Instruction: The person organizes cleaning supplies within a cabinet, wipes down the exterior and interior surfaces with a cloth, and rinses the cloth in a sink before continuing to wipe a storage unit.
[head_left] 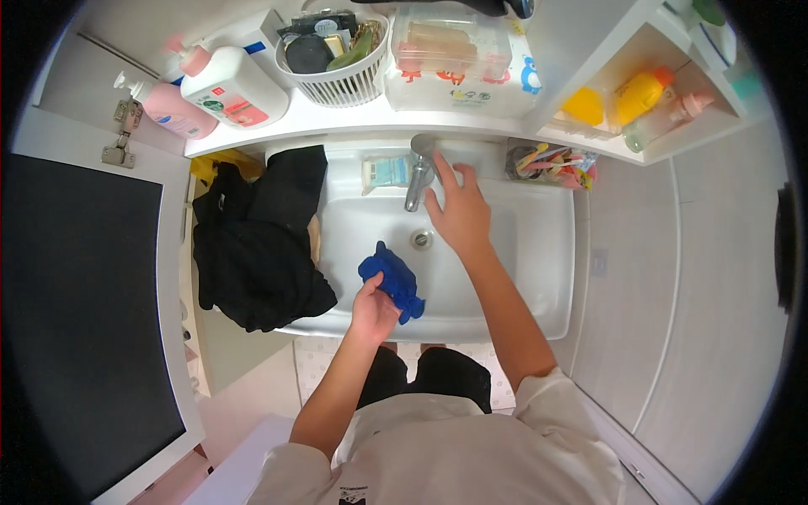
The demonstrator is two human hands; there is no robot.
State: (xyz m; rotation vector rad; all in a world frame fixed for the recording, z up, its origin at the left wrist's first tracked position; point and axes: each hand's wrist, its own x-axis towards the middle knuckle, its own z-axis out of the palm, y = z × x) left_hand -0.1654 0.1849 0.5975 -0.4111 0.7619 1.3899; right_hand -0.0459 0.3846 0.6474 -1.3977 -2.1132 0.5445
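Note:
A bunched blue cloth (392, 279) is gripped in my left hand (374, 312), over the near part of the white sink (526, 278). The thumb lies on top of the cloth. My right hand (460, 206) reaches to the chrome faucet (419, 172), fingers spread around its right side; the fingertips are at or very near the metal, and I cannot tell if they press on it. No water stream shows under the spout. Below the faucet sits the round drain (422, 240). A pale blue and white packet (387, 172) lies just left of the faucet.
Black clothing (261, 240) is heaped over the sink's left side. Above runs a shelf with pump bottles (236, 88), a white basket (341, 84) and a clear box (450, 42). A holder of toothbrushes (551, 162) stands at back right. An open cabinet door (88, 311) is at left.

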